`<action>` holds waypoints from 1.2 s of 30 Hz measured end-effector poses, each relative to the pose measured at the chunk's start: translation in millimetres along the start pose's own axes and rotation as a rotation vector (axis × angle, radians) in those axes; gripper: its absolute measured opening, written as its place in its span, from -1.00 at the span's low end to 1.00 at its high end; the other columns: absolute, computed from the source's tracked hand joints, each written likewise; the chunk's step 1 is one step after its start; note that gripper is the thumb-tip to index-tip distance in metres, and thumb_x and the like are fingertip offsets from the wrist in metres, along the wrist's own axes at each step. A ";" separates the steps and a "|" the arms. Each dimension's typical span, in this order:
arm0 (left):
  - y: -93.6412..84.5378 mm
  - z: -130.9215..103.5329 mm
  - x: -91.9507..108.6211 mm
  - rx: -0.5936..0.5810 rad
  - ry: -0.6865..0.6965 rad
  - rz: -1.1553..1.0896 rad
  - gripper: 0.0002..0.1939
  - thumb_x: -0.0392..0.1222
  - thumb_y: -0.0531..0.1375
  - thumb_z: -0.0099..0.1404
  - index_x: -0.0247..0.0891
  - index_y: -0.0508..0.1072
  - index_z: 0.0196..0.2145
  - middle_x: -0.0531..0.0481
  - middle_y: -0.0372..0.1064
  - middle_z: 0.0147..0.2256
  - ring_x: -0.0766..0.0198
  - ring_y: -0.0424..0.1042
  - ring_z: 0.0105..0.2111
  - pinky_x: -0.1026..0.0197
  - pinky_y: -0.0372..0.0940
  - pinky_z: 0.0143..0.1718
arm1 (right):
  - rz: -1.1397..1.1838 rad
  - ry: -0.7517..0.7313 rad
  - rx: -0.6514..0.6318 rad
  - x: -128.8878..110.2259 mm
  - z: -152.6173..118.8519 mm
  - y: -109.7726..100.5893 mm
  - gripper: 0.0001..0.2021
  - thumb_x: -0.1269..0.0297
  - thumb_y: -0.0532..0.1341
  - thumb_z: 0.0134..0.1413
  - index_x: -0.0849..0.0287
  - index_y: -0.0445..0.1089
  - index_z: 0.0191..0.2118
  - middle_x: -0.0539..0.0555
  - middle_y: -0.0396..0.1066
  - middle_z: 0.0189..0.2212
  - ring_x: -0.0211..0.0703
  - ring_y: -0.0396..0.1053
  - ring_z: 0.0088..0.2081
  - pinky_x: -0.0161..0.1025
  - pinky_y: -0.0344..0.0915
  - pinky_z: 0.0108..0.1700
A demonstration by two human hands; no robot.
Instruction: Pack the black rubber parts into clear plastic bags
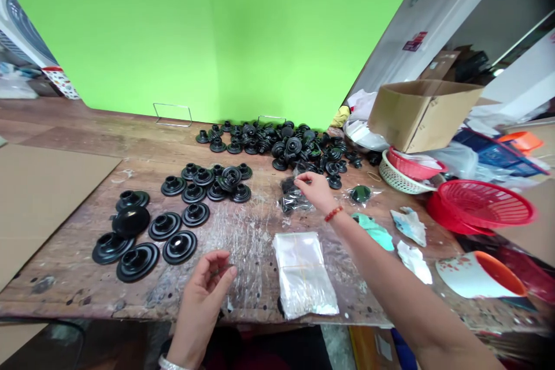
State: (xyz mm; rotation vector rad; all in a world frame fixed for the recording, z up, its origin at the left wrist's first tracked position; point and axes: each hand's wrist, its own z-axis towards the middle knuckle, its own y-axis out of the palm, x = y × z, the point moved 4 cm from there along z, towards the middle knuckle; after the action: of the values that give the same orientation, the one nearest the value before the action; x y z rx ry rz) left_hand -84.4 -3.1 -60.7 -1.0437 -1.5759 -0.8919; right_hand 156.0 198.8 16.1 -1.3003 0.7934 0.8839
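Observation:
My right hand (315, 189) reaches across the table with thumb and fingers drawn together at a clear plastic bag (295, 203) of small black pieces. What is between those fingertips is too small to make out. Near the front edge, my left hand (207, 292) hovers with loosely curled fingers, the thumb apart and nothing visible in it. Close by on its left lie round black lid knobs (180, 246), several in loose groups. A stack of clear plastic bags (303, 274) with a band around it rests between my forearms.
A heap of black knobs (292, 145) lies before the green panel (212, 34). At right are a bagged round piece (360, 193), a teal cloth (373, 231), a white tub (466, 274), red baskets (485, 205) and a cardboard box (399, 115). Flat cardboard (52, 191) covers the left.

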 end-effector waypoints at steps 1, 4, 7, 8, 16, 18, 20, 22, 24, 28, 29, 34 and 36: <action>1.9 0.0 -0.9 -0.008 0.000 0.003 -0.64 -0.03 0.36 0.04 -0.18 0.46 -0.22 0.00 0.46 -0.24 0.19 0.41 -0.15 0.24 0.31 -0.11 | -0.032 -0.031 0.039 0.8 -10.5 -9.2 -0.94 0.38 0.24 -0.02 0.20 0.36 -0.47 0.02 0.38 -0.52 -0.21 0.31 -0.48 -0.22 0.30 -0.34; 8.2 -1.3 1.5 -0.017 -0.003 -0.006 -0.68 -0.03 0.36 0.03 -0.22 0.47 -0.29 0.00 0.46 -0.33 0.19 0.43 -0.25 0.22 0.32 -0.16 | -0.155 -0.166 -0.039 -1.9 -59.1 -19.3 -0.90 0.37 0.22 0.07 0.18 0.41 -0.45 0.04 0.40 -0.43 -0.15 0.31 -0.37 -0.18 0.27 -0.24; 16.4 -4.7 6.7 -0.029 -0.024 -0.027 -0.71 -0.06 0.37 0.03 -0.23 0.47 -0.32 0.01 0.46 -0.36 0.21 0.42 -0.28 0.25 0.31 -0.20 | -0.366 -0.311 -0.291 3.4 -114.0 -5.5 -0.86 0.34 0.20 0.17 0.17 0.47 -0.40 0.09 0.41 -0.40 -0.09 0.34 -0.30 -0.13 0.29 -0.23; 19.4 -6.0 7.7 -0.035 -0.035 -0.033 -0.72 -0.07 0.37 0.02 -0.22 0.48 -0.33 0.01 0.46 -0.37 0.22 0.42 -0.29 0.27 0.30 -0.21 | -0.425 -0.343 -0.310 8.2 -128.3 -0.7 -0.90 0.34 0.23 0.16 0.18 0.49 -0.34 0.13 0.42 -0.33 -0.04 0.34 -0.24 -0.10 0.31 -0.20; 34.7 -14.8 3.6 -0.076 -0.088 -0.060 -0.73 -0.04 0.39 0.00 -0.20 0.50 -0.37 0.07 0.42 -0.43 0.26 0.39 -0.34 0.29 0.28 -0.24 | -0.448 -0.407 -0.118 41.3 -154.9 20.1 -0.87 0.46 0.26 0.10 0.13 0.51 -0.40 0.12 0.41 -0.19 0.02 0.25 -0.11 0.00 0.21 -0.08; 33.8 -15.8 3.3 -0.073 -0.103 -0.048 -0.73 -0.03 0.39 -0.01 -0.20 0.50 -0.38 0.07 0.42 -0.43 0.26 0.39 -0.35 0.28 0.28 -0.24 | -0.402 -0.418 -0.086 36.6 -153.3 19.0 -0.84 0.47 0.24 0.12 0.15 0.48 -0.45 0.09 0.41 -0.26 -0.03 0.26 -0.15 -0.02 0.18 -0.12; 32.4 -16.5 3.9 -0.085 -0.142 -0.036 -0.72 -0.02 0.39 0.01 -0.20 0.52 -0.36 0.05 0.46 -0.40 0.22 0.41 -0.31 0.26 0.29 -0.19 | -0.364 -0.476 -0.019 24.5 -154.2 15.4 -0.84 0.48 0.19 0.16 0.16 0.47 -0.39 0.10 0.41 -0.29 -0.05 0.26 -0.16 -0.03 0.17 -0.12; 32.4 -17.0 5.7 -0.135 -0.185 -0.052 -0.68 0.00 0.37 0.04 -0.20 0.54 -0.27 -0.02 0.53 -0.28 0.16 0.45 -0.18 0.21 0.28 -0.06 | -0.328 -0.597 0.027 7.5 -159.1 13.6 -0.84 0.51 0.15 0.18 0.17 0.46 -0.28 0.12 0.41 -0.26 -0.05 0.25 -0.14 -0.03 0.18 -0.09; 33.7 -17.4 9.5 -0.212 -0.194 -0.093 -0.58 0.05 0.35 0.07 -0.18 0.55 -0.14 -0.08 0.53 -0.09 0.09 0.41 0.00 0.15 0.22 0.08 | -0.303 -0.764 -0.024 -10.2 -167.5 18.8 -0.80 0.55 0.13 0.18 0.19 0.43 -0.16 0.13 0.43 -0.23 -0.06 0.24 -0.11 -0.05 0.21 -0.06; 33.4 -15.7 13.4 -0.289 -0.197 -0.126 -0.56 0.07 0.32 0.11 -0.20 0.57 -0.10 -0.11 0.54 -0.07 0.04 0.38 0.06 0.11 0.19 0.13 | -0.291 -1.042 -0.263 -34.3 -180.0 46.1 -0.77 0.50 0.06 0.25 0.23 0.36 -0.05 0.15 0.47 -0.20 -0.07 0.26 -0.11 -0.07 0.25 -0.07; 32.0 -14.2 12.2 -0.274 -0.223 -0.156 -0.60 0.06 0.32 0.12 -0.22 0.59 -0.15 -0.11 0.57 -0.13 0.06 0.42 0.00 0.12 0.23 0.10 | -0.293 -1.070 -0.301 -37.7 -178.9 53.4 -0.78 0.48 0.05 0.27 0.23 0.37 -0.06 0.15 0.48 -0.20 -0.07 0.27 -0.11 -0.08 0.25 -0.08; 21.5 -3.1 4.5 -0.112 -0.324 -0.444 -0.55 -0.14 0.43 -0.01 -0.27 0.53 -0.14 -0.03 0.59 -0.36 0.27 0.53 -0.33 0.31 0.40 -0.26 | -0.283 -1.057 -0.421 -46.9 -153.0 78.4 -0.83 0.31 0.11 0.28 0.17 0.35 -0.07 0.13 0.46 -0.18 -0.08 0.30 -0.12 -0.11 0.26 -0.09; 14.1 0.7 4.5 0.003 -0.294 -0.500 -0.45 -0.22 0.46 -0.06 -0.25 0.45 -0.08 -0.01 0.59 -0.37 0.30 0.53 -0.36 0.32 0.41 -0.29 | -0.261 -0.940 -0.454 -44.4 -141.0 82.0 -0.68 0.18 0.15 0.25 0.17 0.26 0.06 0.18 0.39 -0.06 -0.06 0.29 -0.04 -0.07 0.25 0.00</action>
State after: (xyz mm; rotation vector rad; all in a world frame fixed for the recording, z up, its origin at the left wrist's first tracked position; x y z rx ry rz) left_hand -72.0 3.4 -55.8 -0.8132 -2.1408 -1.1006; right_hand 62.5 58.6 2.4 -1.1381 -0.3237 1.3363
